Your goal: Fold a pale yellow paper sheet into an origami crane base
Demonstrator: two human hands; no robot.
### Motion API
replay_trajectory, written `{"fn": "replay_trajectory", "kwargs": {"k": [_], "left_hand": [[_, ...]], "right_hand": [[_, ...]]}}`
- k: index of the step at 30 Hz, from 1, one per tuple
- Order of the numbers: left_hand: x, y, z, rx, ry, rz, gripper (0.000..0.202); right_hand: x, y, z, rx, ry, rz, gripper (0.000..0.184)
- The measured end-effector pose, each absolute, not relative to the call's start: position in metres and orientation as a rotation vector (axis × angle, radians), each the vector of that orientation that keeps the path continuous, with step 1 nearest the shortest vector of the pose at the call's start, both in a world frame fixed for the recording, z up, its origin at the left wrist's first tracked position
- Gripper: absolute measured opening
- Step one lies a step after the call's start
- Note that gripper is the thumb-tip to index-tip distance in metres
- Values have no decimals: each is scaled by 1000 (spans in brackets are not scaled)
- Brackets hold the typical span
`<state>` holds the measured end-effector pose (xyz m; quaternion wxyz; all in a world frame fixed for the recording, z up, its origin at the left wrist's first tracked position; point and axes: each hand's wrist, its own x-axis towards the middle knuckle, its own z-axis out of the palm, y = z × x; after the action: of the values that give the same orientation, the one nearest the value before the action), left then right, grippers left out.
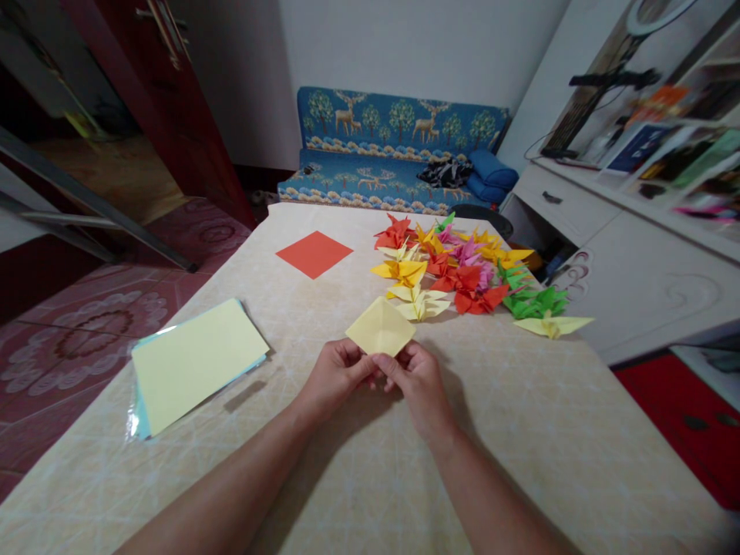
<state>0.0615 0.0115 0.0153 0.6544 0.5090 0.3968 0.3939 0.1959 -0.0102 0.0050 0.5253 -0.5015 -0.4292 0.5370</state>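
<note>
A pale yellow folded paper square [380,325] is held just above the table, standing on one corner like a diamond. My left hand [337,372] pinches its lower left edge and my right hand [417,378] pinches its lower right edge, fingertips meeting at the bottom corner. Just beyond it lies a heap of several folded paper cranes [456,274] in red, yellow, orange, pink and green. A flat red paper square [314,253] lies farther back on the left. A stack of paper sheets [195,361], yellow on top, lies to my left.
The beige patterned table [520,432] fills the foreground. A blue sofa [393,154] stands behind it against the wall. White drawers and shelves [636,254] run along the right. A dark red door [167,100] and patterned red floor are on the left.
</note>
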Motion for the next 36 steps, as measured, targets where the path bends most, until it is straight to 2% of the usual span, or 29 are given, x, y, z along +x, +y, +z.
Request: {"fn": "replay_trajectory", "kwargs": {"k": [3,10,19,23,27,30,36], "left_hand": [[61,10,15,1176,926,879,33],[55,9,10,1256,938,759,40],[55,7,9,1275,852,645,37],[58,7,8,1208,972,739,40],[59,11,7,1138,1031,925,42],[59,14,6,1093,1042,1007,41],[59,12,7,1150,984,962,42]], "right_hand": [[197,-11,1,-1239,-1059,1278,24],[197,-16,0,-1353,-1192,1057,41],[216,-6,1,-1337,-968,765,39],[219,-3,-1,-1289,-764,877,37],[208,-8,-2,-1316,-1094,1126,40],[199,-12,-3,-1279,-1381,1154,39],[198,-16,2,-1176,-1464,1227,34]]}}
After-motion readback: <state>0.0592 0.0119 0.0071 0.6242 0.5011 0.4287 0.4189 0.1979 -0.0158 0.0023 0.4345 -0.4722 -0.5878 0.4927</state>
